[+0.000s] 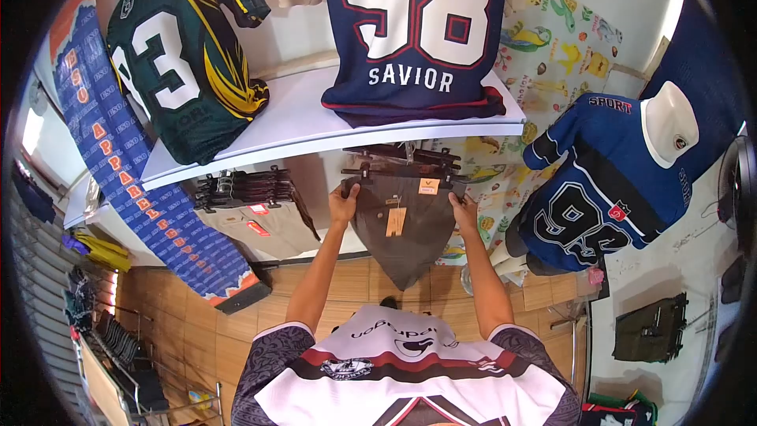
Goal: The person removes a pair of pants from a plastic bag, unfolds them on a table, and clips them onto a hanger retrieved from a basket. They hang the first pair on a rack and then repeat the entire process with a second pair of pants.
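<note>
Dark grey shorts (406, 229) with orange tags hang from a black clip hanger under the white shelf. At their upper left edge, my left hand (344, 203) is closed on the waistband. My right hand (464, 211) grips the upper right edge near the hanger clip. Between the hands, a paper tag (396, 222) lies against the front of the shorts. More black hangers show just above and behind them.
Above is a white shelf (315, 132) with a green jersey (181, 55) and a navy jersey (418, 39). Beige garments (268, 225) hang at left beside a blue banner (150, 181). A mannequin in a blue jersey (607, 181) stands at right.
</note>
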Tool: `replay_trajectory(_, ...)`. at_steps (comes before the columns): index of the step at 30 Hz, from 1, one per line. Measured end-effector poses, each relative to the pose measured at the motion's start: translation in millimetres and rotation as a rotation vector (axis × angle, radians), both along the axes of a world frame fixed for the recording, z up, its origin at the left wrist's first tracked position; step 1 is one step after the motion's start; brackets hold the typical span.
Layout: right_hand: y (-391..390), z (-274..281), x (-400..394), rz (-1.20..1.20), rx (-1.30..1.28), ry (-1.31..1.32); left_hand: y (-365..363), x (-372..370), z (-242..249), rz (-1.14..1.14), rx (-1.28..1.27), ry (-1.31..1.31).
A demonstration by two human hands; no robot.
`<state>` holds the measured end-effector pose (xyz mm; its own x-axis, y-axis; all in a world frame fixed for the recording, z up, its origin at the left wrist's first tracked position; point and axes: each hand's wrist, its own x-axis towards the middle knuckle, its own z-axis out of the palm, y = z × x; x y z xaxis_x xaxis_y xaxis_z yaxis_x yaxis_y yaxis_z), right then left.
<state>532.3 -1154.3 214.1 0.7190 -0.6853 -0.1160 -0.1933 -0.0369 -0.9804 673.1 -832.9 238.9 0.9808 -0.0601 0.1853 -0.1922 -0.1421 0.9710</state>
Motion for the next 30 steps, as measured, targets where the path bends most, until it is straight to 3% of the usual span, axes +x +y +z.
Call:
replay_trajectory(3, -21, -75, 2, -0.041, -0.154, -0.047, 11, 0, -25, 0.037, 0.28, 0.06)
replay_trajectory(4, -24, -83, -11, -0.026, -0.291, 0.014, 17, -3, -53, 0.091, 0.243, 0.061)
replay_trajectory(6, -20, -100, -48, 0.004, -0.567, 0.133, 46, -4, -163, 0.181, 0.407, 0.008)
replay_trajectory(8, 1, -90, -107, 0.068, -0.251, 0.423, 92, -68, -203, 0.051, 0.66, 0.22)
replay_trajectory(9, -41, -233, -125, 0.355, -0.783, 0.468, 123, -72, -269, -0.421, 1.421, -0.227)
replay_trajectory(11, -1, -288, -227, 0.079, -0.635, 0.556, 170, -199, -271, -0.542, 1.119, 0.441)
replay_trajectory(12, 13, -290, -278, 0.153, -0.415, 0.646, 191, -255, -275, -0.561, 1.054, 0.618)
replay_trajectory(15, 61, -288, -424, 0.297, 0.17, 0.96, 248, -387, -271, -0.452, 0.899, 0.873)
replay_trajectory(17, 92, -277, -482, 0.26, 0.422, 1.013, 282, -454, -269, -0.309, 0.807, 0.983)
replay_trajectory(23, 150, -275, -577, 0.211, 0.727, 1.002, 321, -592, -266, -0.051, 0.678, 0.944)
replay_trajectory(24, 156, -269, -580, 0.213, 0.739, 0.997, 320, -602, -259, -0.035, 0.657, 0.865)
replay_trajectory(27, 165, -279, -588, 0.255, 0.763, 0.964, 318, -622, -258, 0.006, 0.623, 0.285)
replay_trajectory(29, 166, -288, -583, 0.281, 0.753, 0.936, 333, -590, -282, -0.316, 1.037, 0.692)
replay_trajectory(30, 163, -294, -574, 0.281, 0.733, 0.924, 327, -565, -269, -0.232, 0.841, 0.749)
